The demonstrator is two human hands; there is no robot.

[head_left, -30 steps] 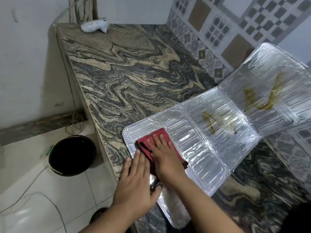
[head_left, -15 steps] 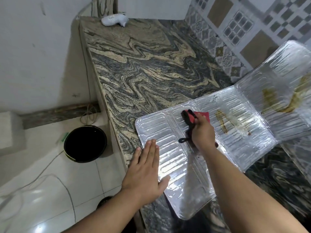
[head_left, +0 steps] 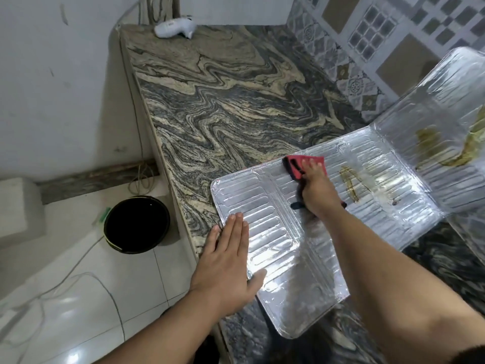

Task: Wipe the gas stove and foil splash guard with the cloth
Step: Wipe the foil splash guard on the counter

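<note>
The foil splash guard (head_left: 275, 248) lies unfolded on the marbled counter, with its right panel (head_left: 446, 106) tilted up against the tiled wall. Yellow-brown grease streaks (head_left: 350, 183) mark the middle panel and a larger stain (head_left: 446, 145) marks the raised panel. My right hand (head_left: 319, 190) presses a red cloth with a dark edge (head_left: 299, 165) onto the foil's far edge, left of the streaks. Flat on the foil's near-left corner rests my left hand (head_left: 228, 261), fingers together and empty. No gas stove is in view.
The marbled counter (head_left: 223, 106) stretches away to a white corner wall, where a white handheld device (head_left: 174, 28) lies. A black bucket (head_left: 136, 223) stands on the white tiled floor left of the counter edge, with cables on the floor near it.
My right hand has slid the cloth from the near-left panel up and right to the foil's far edge. My left hand has flattened onto the near-left corner.
</note>
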